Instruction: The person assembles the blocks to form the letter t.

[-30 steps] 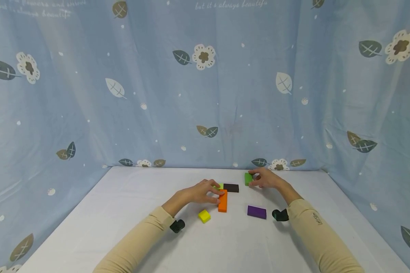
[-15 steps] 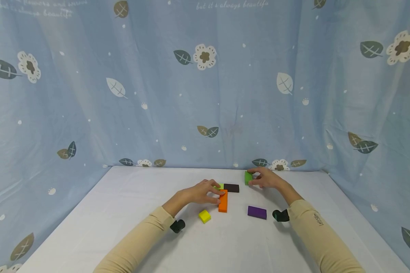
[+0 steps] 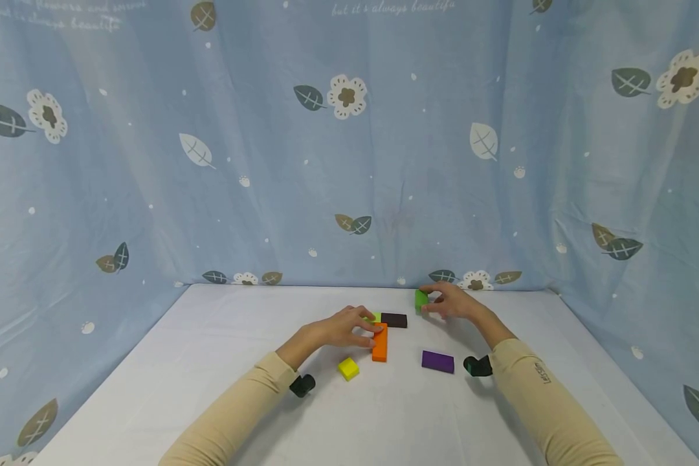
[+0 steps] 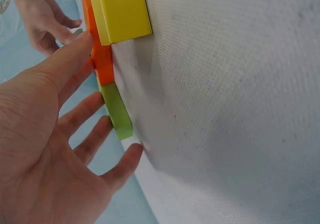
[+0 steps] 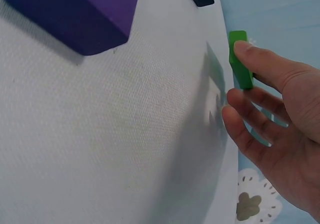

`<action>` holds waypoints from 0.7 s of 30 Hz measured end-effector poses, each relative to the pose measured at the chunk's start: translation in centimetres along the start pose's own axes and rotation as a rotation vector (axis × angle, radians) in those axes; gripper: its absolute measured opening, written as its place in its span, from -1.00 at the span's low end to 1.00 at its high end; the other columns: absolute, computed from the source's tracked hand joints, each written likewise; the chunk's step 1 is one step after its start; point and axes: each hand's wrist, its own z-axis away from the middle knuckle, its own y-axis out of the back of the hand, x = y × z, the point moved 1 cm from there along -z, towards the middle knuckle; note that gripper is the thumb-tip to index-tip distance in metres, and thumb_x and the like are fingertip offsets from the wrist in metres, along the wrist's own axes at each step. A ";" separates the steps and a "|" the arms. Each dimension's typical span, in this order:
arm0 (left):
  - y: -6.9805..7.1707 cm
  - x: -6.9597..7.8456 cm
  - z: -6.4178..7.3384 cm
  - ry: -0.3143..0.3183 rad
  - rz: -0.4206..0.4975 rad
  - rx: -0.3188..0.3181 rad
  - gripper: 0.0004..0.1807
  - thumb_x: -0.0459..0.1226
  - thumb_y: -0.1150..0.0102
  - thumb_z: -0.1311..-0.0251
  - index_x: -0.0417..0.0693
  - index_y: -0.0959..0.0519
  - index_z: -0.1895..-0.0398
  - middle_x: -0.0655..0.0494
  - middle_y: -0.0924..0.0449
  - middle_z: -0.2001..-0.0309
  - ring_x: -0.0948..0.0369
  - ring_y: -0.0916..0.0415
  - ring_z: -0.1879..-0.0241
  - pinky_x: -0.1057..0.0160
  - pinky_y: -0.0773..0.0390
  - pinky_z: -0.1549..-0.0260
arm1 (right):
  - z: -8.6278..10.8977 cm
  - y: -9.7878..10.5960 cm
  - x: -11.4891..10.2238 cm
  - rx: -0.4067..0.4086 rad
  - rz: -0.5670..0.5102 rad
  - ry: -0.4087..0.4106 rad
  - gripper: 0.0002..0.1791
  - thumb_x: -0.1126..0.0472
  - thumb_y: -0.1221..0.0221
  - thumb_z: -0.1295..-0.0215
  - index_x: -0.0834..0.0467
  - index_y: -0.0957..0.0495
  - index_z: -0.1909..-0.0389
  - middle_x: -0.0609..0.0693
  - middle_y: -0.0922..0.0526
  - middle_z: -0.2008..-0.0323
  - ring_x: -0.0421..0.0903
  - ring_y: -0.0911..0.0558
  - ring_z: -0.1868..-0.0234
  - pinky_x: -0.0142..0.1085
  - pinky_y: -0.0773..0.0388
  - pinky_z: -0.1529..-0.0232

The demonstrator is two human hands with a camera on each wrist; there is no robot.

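Note:
My right hand [image 3: 451,301] pinches a green rectangular block [image 3: 421,299] near the table's back edge. In the right wrist view the thumb lies on the face of the green block [image 5: 241,61], its shadow falling apart from it on the cloth. My left hand [image 3: 343,327] has its thumb and index finger touching an orange block [image 3: 380,346], the other fingers spread beside a light green block [image 4: 116,111]. That block meets the orange one's far end. A dark brown block [image 3: 394,320] lies against the light green one, on its right.
A yellow block [image 3: 348,369] lies left of the orange block's near end. To the right is a purple block [image 3: 437,362]. Black wrist cameras [image 3: 303,386] sit at both sleeves. White cloth covers the table [image 3: 384,421], with a blue patterned curtain [image 3: 349,162] behind.
The right hand has moved slightly back and to the left, carrying the green block with it. My left hand and the other blocks stay where they were.

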 end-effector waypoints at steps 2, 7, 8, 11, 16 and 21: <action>0.0 0.0 0.0 0.003 -0.003 -0.002 -0.52 -0.02 -0.24 -0.27 0.16 -0.55 -0.25 0.07 -0.37 -0.32 0.06 -0.25 -0.29 0.02 -0.38 -0.27 | 0.0 0.0 -0.1 -0.001 0.000 0.006 -0.35 0.22 -0.26 -0.31 0.36 -0.31 -0.36 0.40 -0.41 -0.26 0.04 -0.65 0.42 -0.29 -0.55 0.47; 0.1 0.2 0.0 0.012 -0.010 -0.010 -0.52 -0.01 -0.23 -0.28 0.18 -0.54 -0.26 0.09 -0.37 -0.33 0.07 -0.25 -0.29 0.03 -0.38 -0.28 | 0.0 0.2 -0.4 0.002 0.010 0.022 -0.36 0.22 -0.25 -0.32 0.37 -0.31 -0.36 0.40 -0.42 -0.26 0.12 -0.68 0.32 -0.28 -0.58 0.43; 0.2 0.2 0.0 0.008 -0.014 -0.009 -0.52 -0.01 -0.23 -0.27 0.17 -0.54 -0.26 0.08 -0.37 -0.33 0.07 -0.25 -0.28 0.02 -0.38 -0.27 | 0.0 0.3 -0.5 0.006 0.018 0.019 -0.36 0.21 -0.25 -0.32 0.35 -0.32 -0.35 0.38 -0.42 -0.26 0.13 -0.69 0.25 -0.28 -0.59 0.40; 0.3 0.3 -0.1 0.005 -0.009 -0.008 -0.52 -0.01 -0.23 -0.28 0.17 -0.54 -0.26 0.06 -0.37 -0.34 0.06 -0.25 -0.28 0.02 -0.38 -0.27 | -0.1 0.4 -0.9 0.021 0.060 0.027 -0.37 0.17 -0.25 -0.32 0.34 -0.34 -0.34 0.36 -0.43 -0.26 0.20 -0.66 0.01 -0.26 -0.64 0.28; 0.3 0.2 -0.1 0.007 -0.010 -0.005 -0.53 -0.03 -0.23 -0.28 0.17 -0.55 -0.25 0.06 -0.38 -0.33 0.06 -0.25 -0.27 0.03 -0.38 -0.26 | -0.3 0.2 -1.3 0.030 0.083 0.027 -0.36 0.14 -0.25 -0.33 0.32 -0.34 -0.35 0.33 -0.45 -0.26 0.27 -0.60 -0.09 -0.17 -0.67 0.16; 0.1 0.1 -0.1 0.000 -0.010 -0.009 -0.53 -0.04 -0.23 -0.28 0.17 -0.55 -0.25 0.06 -0.38 -0.33 0.07 -0.27 -0.27 0.04 -0.39 -0.26 | -0.5 -0.2 -1.4 0.033 0.095 0.010 -0.34 0.11 -0.25 -0.33 0.30 -0.33 -0.36 0.32 -0.44 -0.27 0.26 -0.59 -0.11 -0.14 -0.67 0.11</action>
